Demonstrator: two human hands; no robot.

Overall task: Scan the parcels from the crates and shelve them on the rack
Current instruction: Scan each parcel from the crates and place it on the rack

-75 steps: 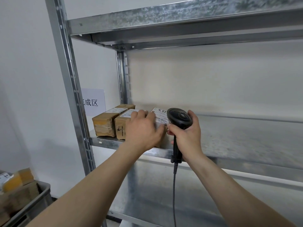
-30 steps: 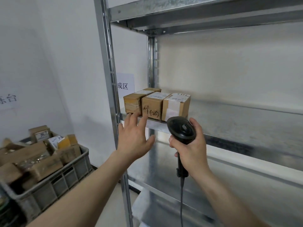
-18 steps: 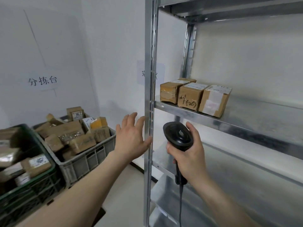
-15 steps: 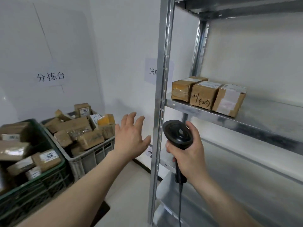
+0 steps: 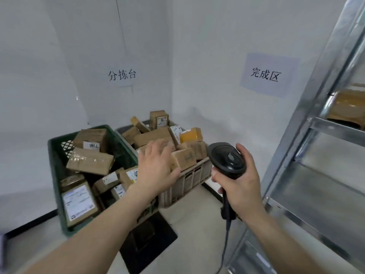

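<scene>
White walls; open left hand (image 5: 156, 171) over, perhaps touching, crated parcels (image 5: 183, 159); right hand (image 5: 240, 182) grips scanner (image 5: 227, 161)

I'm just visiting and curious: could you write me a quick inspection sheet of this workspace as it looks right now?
Surface: pale floor with a black mat under the crates.
Job's things: green crate and grey crate, both full of brown parcels; rack at right with a parcel on one shelf.
Clutter: nothing seen.
Hands: left hand open, reaching over the grey crate; right hand grips a black scanner.
Cables: scanner cable hangs down.
Surroundings: white walls with two paper signs.
</scene>
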